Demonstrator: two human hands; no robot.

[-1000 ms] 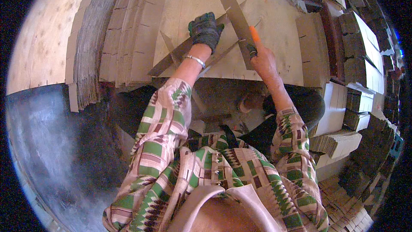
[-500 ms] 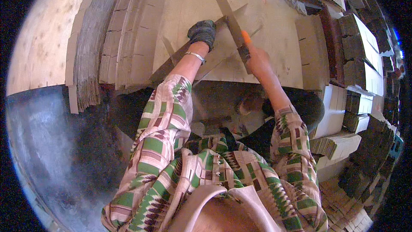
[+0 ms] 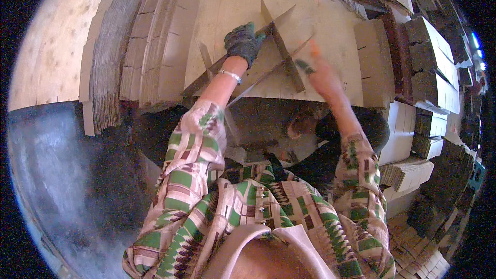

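Observation:
Thin brown cardboard strips cross each other over the worktop. One long strip (image 3: 285,54) slants from the far middle down to the near right. A second strip (image 3: 281,19) crosses it and runs back under my left hand (image 3: 243,45). That hand wears a dark glove and lies against this second strip, its thumb and finger spread apart. A narrower strip (image 3: 261,81) passes nearer to me. Right of the crossing, my right hand (image 3: 324,75) is blurred and apart from the strips, with nothing seen in it. It has orange at the index fingertip and a dark cover at the thumb.
The pale wooden worktop (image 3: 330,80) has stacked cardboard pieces (image 3: 106,57) standing along its left side. More cardboard (image 3: 373,57) stands at its right. Beyond a dark reddish post (image 3: 402,57) rise further cardboard stacks (image 3: 431,57). A dark bluish surface (image 3: 57,175) lies at lower left.
My right hand has let go of the long strip and drawn back to the right. That strip now stays in the crossing. The fingers of my left hand have spread.

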